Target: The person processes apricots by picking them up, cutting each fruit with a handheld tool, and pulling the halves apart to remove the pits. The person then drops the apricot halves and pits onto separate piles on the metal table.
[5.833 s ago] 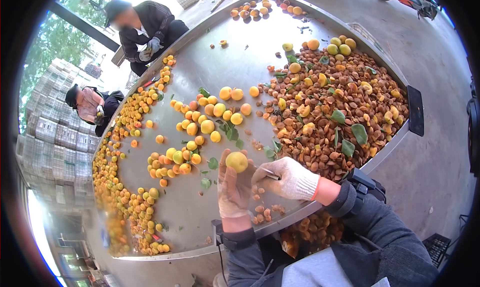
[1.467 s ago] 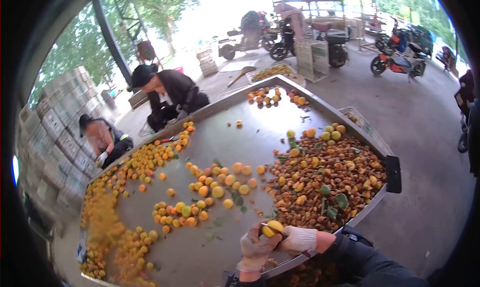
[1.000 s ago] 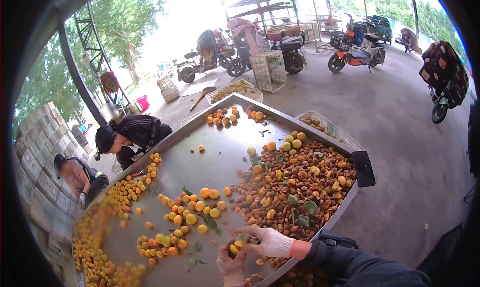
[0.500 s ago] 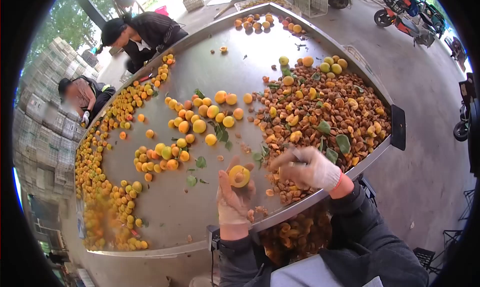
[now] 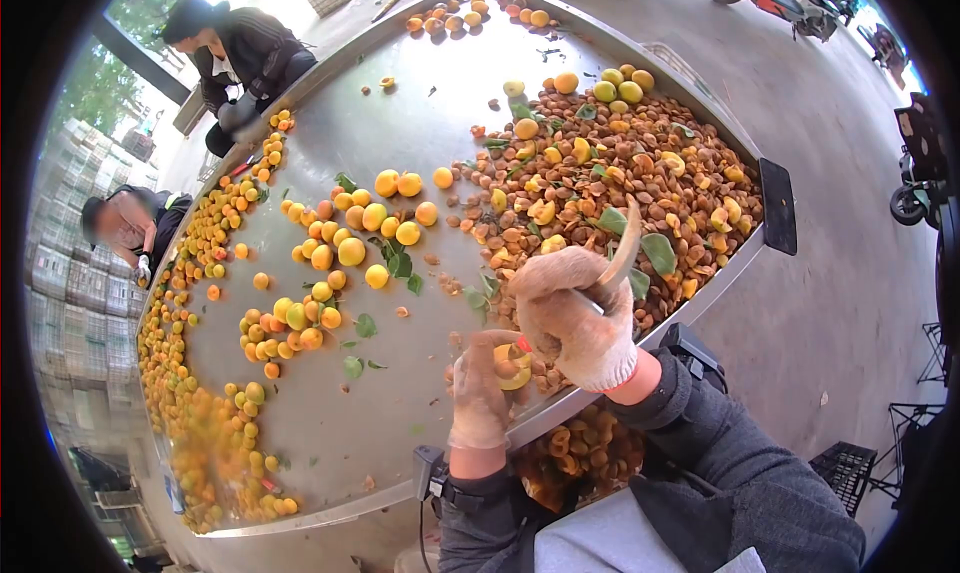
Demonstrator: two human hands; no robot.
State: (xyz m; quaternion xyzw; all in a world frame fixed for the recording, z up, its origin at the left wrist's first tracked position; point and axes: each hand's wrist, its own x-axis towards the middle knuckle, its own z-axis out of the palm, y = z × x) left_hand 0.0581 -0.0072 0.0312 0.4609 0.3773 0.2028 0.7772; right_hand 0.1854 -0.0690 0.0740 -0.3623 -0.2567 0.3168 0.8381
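My left hand (image 5: 480, 398), in a pale glove, is closed around a yellow apricot (image 5: 514, 369) at the near edge of the metal table. The fruit is partly hidden by my fingers. My right hand (image 5: 575, 318), in a whitish knit glove with a red cuff edge, is just to the right and slightly above. It grips a small tool (image 5: 626, 248) with a curved tan end rising past the fist and a bit of metal at the fingers. A small red piece shows beside the apricot. Beyond my right hand spreads a heap of apricot pits (image 5: 610, 178).
Whole apricots (image 5: 350, 251) lie mid-table, with more along the left edge. Leaves (image 5: 657, 254) are scattered about. Under the near rim, a container holds apricot halves (image 5: 580, 448). Two people (image 5: 240, 63) work at the far left side. A dark plate (image 5: 778, 206) covers the right corner.
My right hand has come from over the pits to beside my left hand, and its tool now shows clearly. The apricot, earlier facing up with its pit exposed, is now partly covered. The view has shifted.
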